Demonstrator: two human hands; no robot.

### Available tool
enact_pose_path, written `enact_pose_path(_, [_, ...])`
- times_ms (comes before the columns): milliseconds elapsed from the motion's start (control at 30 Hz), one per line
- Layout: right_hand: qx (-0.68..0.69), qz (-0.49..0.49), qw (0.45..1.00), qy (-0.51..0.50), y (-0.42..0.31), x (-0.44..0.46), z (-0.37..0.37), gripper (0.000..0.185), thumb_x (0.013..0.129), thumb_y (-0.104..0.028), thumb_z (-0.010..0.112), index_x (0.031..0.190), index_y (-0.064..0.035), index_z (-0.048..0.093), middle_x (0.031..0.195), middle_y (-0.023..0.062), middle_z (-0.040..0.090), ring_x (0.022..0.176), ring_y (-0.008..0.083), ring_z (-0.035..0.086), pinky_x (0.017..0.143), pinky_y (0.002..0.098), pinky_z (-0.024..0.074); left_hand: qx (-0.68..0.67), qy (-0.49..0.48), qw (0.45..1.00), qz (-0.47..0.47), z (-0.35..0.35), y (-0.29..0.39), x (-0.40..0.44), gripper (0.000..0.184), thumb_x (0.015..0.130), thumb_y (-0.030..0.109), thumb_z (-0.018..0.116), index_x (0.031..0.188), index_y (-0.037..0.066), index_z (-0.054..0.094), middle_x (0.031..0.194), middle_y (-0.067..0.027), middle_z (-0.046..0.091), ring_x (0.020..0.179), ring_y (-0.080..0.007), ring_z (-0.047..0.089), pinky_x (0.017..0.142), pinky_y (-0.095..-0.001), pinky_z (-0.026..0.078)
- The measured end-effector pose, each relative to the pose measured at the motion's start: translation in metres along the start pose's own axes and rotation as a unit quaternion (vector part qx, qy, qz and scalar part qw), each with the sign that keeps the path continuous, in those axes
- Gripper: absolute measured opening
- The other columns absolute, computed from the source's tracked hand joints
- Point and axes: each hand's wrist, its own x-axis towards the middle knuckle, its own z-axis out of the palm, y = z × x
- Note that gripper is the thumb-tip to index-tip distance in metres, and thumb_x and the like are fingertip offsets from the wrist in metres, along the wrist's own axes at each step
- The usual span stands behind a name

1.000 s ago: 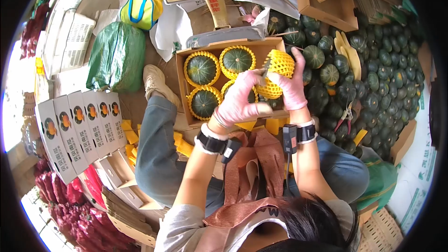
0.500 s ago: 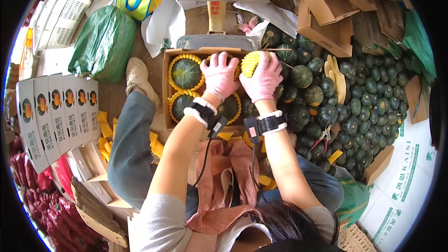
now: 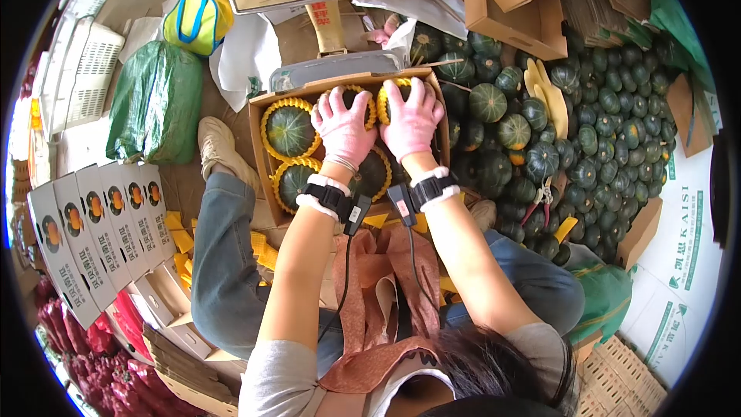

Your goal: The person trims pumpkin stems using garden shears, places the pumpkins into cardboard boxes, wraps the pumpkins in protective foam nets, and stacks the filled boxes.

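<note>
Squash in yellow netting sits in the far right corner of a cardboard box, directly beneath the right hand, while the left hand covers a neighbouring squash just to its left, both hands' fingers spread, though whether either grips cannot be told.

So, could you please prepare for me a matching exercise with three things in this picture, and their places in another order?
Things
1. right hand in a pale pink glove
2. red-handled metal cutters
3. yellow-green bag with blue straps

Places
A. just beyond the shiny green plastic sack
B. over a yellow-netted pumpkin in the open brown cardboard box
C. among loose dark-green pumpkins

Right pairs: 1-B, 2-C, 3-A
</note>
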Motion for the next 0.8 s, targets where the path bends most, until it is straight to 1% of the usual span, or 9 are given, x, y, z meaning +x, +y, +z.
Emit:
enact_pose_path(100, [-0.062, 0.036, 0.996, -0.053, -0.01, 0.012, 0.016, 0.032, 0.086, -0.023, 0.048, 0.118, -0.0253, 0.053, 0.122, 0.0162, 0.044, 0.119, 0.0371, 0.038, 0.092, 0.0507, 0.0302, 0.018, -0.017, 1.0, 0.006, 0.001, 0.0, 0.003, 0.066, 0.057, 0.032, 0.077, 0.119, 0.031, 0.054, 0.13, -0.0141, 0.039, 0.123, -0.0365, 0.032, 0.102, -0.0536, 0.023])
enact_pose_path(133, [-0.061, 0.035, 0.989, -0.13, -0.011, 0.018, 0.012, 0.043, 0.082, -0.024, 0.057, 0.124, -0.0258, 0.048, 0.128, 0.018, 0.041, 0.125, 0.0391, 0.034, 0.095, 0.0527, 0.0291, 0.021, -0.063, 0.998, 0.016, -0.002, -0.002, 0.004, 0.076, 0.056, 0.035, 0.079, 0.126, 0.031, 0.049, 0.134, -0.0165, 0.035, 0.126, -0.0383, 0.029, 0.103, -0.0534, 0.021])
enact_pose_path(233, [0.017, -0.045, 0.985, -0.164, 0.009, 0.006, -0.016, 0.086, 0.066, -0.022, 0.076, 0.138, -0.029, 0.031, 0.14, 0.0253, 0.027, 0.133, 0.0442, 0.022, 0.104, 0.0533, 0.0252, -0.022, -0.182, 0.982, 0.04, -0.026, -0.012, 0.012, 0.1, 0.051, 0.043, 0.083, 0.138, 0.024, 0.036, 0.139, -0.0225, 0.029, 0.129, -0.0412, 0.026, 0.106, -0.052, 0.02])
enact_pose_path(333, [0.23, -0.064, 0.96, 0.146, 0.061, -0.035, -0.053, 0.069, 0.067, -0.019, 0.076, 0.127, -0.0067, 0.046, 0.127, 0.0208, 0.046, 0.118, 0.0385, 0.043, 0.102, 0.0469, 0.0339, -0.061, -0.124, 0.981, 0.139, -0.051, -0.002, -0.006, 0.079, 0.058, 0.041, 0.08, 0.127, 0.02, 0.049, 0.125, -0.0126, 0.046, 0.121, -0.0321, 0.039, 0.102, -0.0513, 0.026])
enact_pose_path(367, [0.264, 0.066, 0.943, 0.189, 0.072, -0.059, -0.06, 0.063, 0.07, -0.017, 0.073, 0.126, -0.0051, 0.046, 0.121, 0.0179, 0.052, 0.112, 0.0334, 0.05, 0.097, 0.0413, 0.0397, -0.051, -0.139, 0.976, 0.157, -0.051, 0.012, -0.017, 0.063, 0.063, 0.038, 0.077, 0.119, 0.02, 0.054, 0.113, -0.0081, 0.051, 0.114, -0.0289, 0.045, 0.099, -0.0501, 0.029])
enact_pose_path(467, [0.431, 0.405, 0.787, 0.174, 0.128, -0.134, -0.03, 0.047, 0.079, -0.016, 0.069, 0.12, -0.0022, 0.051, 0.12, 0.0142, 0.056, 0.106, 0.0215, 0.056, 0.09, 0.0332, 0.0454, 0.044, -0.274, 0.942, 0.19, -0.038, 0.058, -0.052, 0.063, 0.067, 0.036, 0.075, 0.123, 0.022, 0.049, 0.112, -0.0109, 0.05, 0.112, -0.031, 0.046, 0.102, -0.0587, 0.024])
enact_pose_path(533, [0.424, 0.419, 0.788, 0.158, 0.159, -0.178, -0.012, 0.038, 0.079, -0.014, 0.068, 0.113, -0.0029, 0.055, 0.101, 0.0105, 0.064, 0.092, 0.0206, 0.061, 0.085, 0.0317, 0.0476, 0.041, -0.277, 0.95, 0.141, -0.03, 0.069, -0.062, 0.072, 0.068, 0.038, 0.074, 0.13, 0.024, 0.042, 0.116, -0.0156, 0.047, 0.113, -0.0336, 0.044, 0.103, -0.0635, 0.019])
enact_pose_path(667, [0.277, 0.423, 0.856, 0.109, 0.162, -0.194, -0.029, 0.038, 0.075, -0.018, 0.07, 0.108, -0.006, 0.057, 0.09, 0.0116, 0.065, 0.082, 0.0218, 0.063, 0.078, 0.0331, 0.0498, 0.061, -0.266, 0.959, 0.072, -0.013, 0.089, -0.065, 0.085, 0.068, 0.047, 0.073, 0.138, 0.026, 0.031, 0.118, -0.0185, 0.044, 0.115, -0.0354, 0.043, 0.102, -0.0662, 0.016])
enact_pose_path(800, [0.194, 0.348, 0.914, 0.082, 0.165, -0.18, -0.032, 0.043, 0.072, -0.021, 0.07, 0.11, -0.0087, 0.054, 0.096, 0.0142, 0.064, 0.086, 0.0306, 0.062, 0.076, 0.038, 0.0499, 0.1, -0.297, 0.949, 0.025, -0.009, 0.105, -0.055, 0.086, 0.063, 0.047, 0.075, 0.135, 0.026, 0.034, 0.119, -0.0198, 0.045, 0.112, -0.0355, 0.046, 0.102, -0.0685, 0.01])
